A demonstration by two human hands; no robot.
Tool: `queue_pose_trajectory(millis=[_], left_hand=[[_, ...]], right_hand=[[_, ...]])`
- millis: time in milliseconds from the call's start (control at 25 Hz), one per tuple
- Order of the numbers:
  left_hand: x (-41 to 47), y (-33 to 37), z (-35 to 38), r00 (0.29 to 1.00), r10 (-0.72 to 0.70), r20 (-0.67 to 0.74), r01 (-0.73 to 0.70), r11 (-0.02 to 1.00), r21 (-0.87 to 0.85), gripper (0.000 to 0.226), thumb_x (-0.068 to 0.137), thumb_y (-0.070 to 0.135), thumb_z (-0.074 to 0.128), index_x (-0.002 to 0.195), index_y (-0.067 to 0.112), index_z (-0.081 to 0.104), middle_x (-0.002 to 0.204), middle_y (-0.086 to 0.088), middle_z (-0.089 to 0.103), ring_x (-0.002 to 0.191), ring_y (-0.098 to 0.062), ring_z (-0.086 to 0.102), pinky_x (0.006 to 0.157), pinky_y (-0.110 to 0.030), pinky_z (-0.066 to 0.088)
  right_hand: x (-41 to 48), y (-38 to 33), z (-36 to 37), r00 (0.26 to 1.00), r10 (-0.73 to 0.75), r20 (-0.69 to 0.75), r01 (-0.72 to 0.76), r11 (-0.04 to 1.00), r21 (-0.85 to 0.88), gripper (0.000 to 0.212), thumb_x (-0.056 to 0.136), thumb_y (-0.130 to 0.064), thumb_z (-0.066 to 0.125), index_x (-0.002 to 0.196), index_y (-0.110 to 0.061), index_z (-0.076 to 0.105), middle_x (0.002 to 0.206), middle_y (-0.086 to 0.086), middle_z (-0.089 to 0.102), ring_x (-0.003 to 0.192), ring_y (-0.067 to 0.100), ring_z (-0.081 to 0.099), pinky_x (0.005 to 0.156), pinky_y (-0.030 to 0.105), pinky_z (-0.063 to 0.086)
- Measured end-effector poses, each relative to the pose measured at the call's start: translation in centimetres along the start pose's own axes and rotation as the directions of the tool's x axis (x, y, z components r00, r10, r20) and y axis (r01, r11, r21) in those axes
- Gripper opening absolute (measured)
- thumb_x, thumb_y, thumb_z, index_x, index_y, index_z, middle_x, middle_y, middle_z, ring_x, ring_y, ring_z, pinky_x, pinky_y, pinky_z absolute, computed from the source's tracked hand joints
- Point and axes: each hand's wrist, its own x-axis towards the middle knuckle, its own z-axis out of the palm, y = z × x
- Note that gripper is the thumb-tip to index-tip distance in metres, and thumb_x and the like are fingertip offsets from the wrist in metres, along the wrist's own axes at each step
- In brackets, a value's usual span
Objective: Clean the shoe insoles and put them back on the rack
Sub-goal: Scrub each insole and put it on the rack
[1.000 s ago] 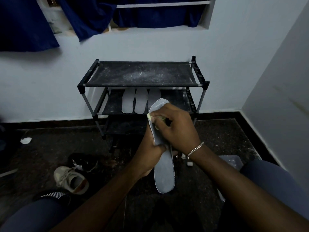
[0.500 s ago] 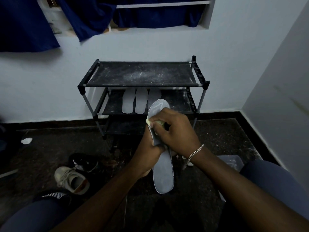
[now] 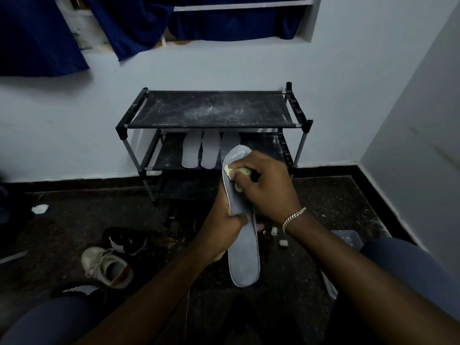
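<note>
Insole (image 3: 242, 257), grey with a pale edge, is held up in the centre of the frame, above the dark floor (image 3: 323, 195), its long axis running from lower centre up toward the rack (image 3: 211, 109). It is clasped about its middle by the left hand (image 3: 224, 230): the grip is closed, the thumb laid across the front face and the fingers wrapped behind. A pale yellow-green cloth (image 3: 245, 171) is pressed against the upper part of the insole by the right hand (image 3: 266, 188), whose grip is curled tightly round the bunched cloth. A silver bracelet (image 3: 293, 216) is worn on the right wrist.

Behind the hands, three pale insoles (image 3: 210, 150) are laid side by side on the middle shelf of the black rack, whose top shelf is speckled with white dust. At lower left, a beige sneaker (image 3: 107, 266) is seen just beside a black striped shoe (image 3: 124, 241). A crumpled white scrap (image 3: 39, 208) is seen at the left edge. Blue curtains (image 3: 37, 33) are hung across the upper left.
</note>
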Motion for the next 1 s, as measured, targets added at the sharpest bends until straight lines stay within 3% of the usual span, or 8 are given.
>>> queue_pose_trajectory(millis=[120,160,240,320,480,680,840,1000], left_hand=[[0.5,0.0,-0.1,0.996,0.058,-0.067,-0.053,0.995,0.085,0.074,0.087,-0.023,0.05,0.148,0.016,0.032,0.135,-0.006,0.056,0.125,-0.017,0.058,0.096,-0.041,0.055],[0.6,-0.1,-0.1,0.995,0.07,-0.07,-0.064,0.994,0.084,0.071,0.088,-0.023,0.049,0.147,0.013,0.033,0.133,-0.007,0.057,0.122,-0.015,0.06,0.094,-0.039,0.056],[0.3,0.2,-0.1,0.999,0.02,-0.036,-0.02,1.0,0.005,0.079,0.088,-0.025,0.045,0.15,0.022,0.029,0.138,-0.007,0.054,0.122,-0.018,0.061,0.083,-0.038,0.059],[0.0,0.4,-0.1,1.0,-0.001,0.005,0.001,1.0,-0.027,0.09,0.087,-0.026,0.042,0.151,0.036,0.026,0.143,-0.002,0.051,0.126,-0.025,0.058,0.084,-0.048,0.058],[0.5,-0.2,-0.1,0.992,0.088,-0.087,-0.08,0.992,0.095,0.065,0.092,-0.018,0.048,0.147,0.014,0.034,0.135,-0.006,0.057,0.127,-0.016,0.056,0.105,-0.042,0.049],[0.1,0.0,-0.3,0.997,0.052,-0.048,-0.051,0.998,0.036,0.092,0.08,-0.022,0.049,0.153,0.03,0.025,0.145,-0.003,0.051,0.133,-0.02,0.051,0.102,-0.047,0.049],[0.6,-0.3,-0.1,0.992,0.097,-0.086,-0.093,0.994,0.053,0.067,0.089,-0.021,0.051,0.144,0.014,0.037,0.134,-0.006,0.058,0.128,-0.016,0.056,0.106,-0.04,0.047],[0.3,-0.2,-0.4,0.999,0.044,-0.03,-0.045,0.998,-0.037,0.091,0.083,-0.027,0.046,0.153,0.028,0.026,0.143,-0.005,0.052,0.129,-0.023,0.055,0.097,-0.05,0.053]], right_hand=[[-1.0,-0.7,0.7,0.996,-0.039,0.077,0.041,0.999,-0.018,0.011,0.09,-0.015,0.073,0.1,-0.016,0.078,0.096,-0.009,0.072,0.091,0.003,0.066,0.082,0.026,0.055],[-1.1,-0.6,0.6,0.995,-0.041,0.095,0.043,0.999,-0.02,0.011,0.09,-0.016,0.073,0.1,-0.017,0.078,0.096,-0.009,0.072,0.091,0.002,0.066,0.082,0.026,0.054],[-0.7,0.1,0.2,0.999,-0.002,0.051,0.003,1.0,-0.013,0.011,0.089,-0.016,0.074,0.099,-0.017,0.078,0.095,-0.009,0.072,0.09,0.003,0.066,0.082,0.03,0.055],[-0.4,0.5,-0.1,0.999,0.041,-0.02,-0.041,0.999,-0.012,0.011,0.087,-0.014,0.075,0.097,-0.018,0.078,0.094,-0.008,0.072,0.088,0.004,0.067,0.081,0.033,0.055],[-1.6,-0.7,1.0,0.998,-0.009,0.058,0.012,0.999,-0.049,0.013,0.087,-0.014,0.074,0.099,-0.019,0.078,0.094,-0.01,0.071,0.088,0.002,0.065,0.081,0.027,0.054],[-0.7,0.4,0.1,0.995,0.078,-0.055,-0.08,0.996,-0.032,0.009,0.087,-0.019,0.075,0.095,-0.017,0.078,0.094,-0.007,0.073,0.087,0.004,0.067,0.08,0.033,0.056],[-1.9,-0.4,1.1,0.999,0.014,0.029,-0.011,0.997,-0.078,0.01,0.087,-0.018,0.075,0.097,-0.016,0.076,0.094,-0.008,0.073,0.088,0.004,0.066,0.081,0.032,0.055],[-0.9,0.5,0.4,0.996,0.08,-0.046,-0.083,0.994,-0.065,0.008,0.087,-0.02,0.074,0.094,-0.016,0.077,0.093,-0.006,0.073,0.087,0.006,0.067,0.08,0.036,0.056]])
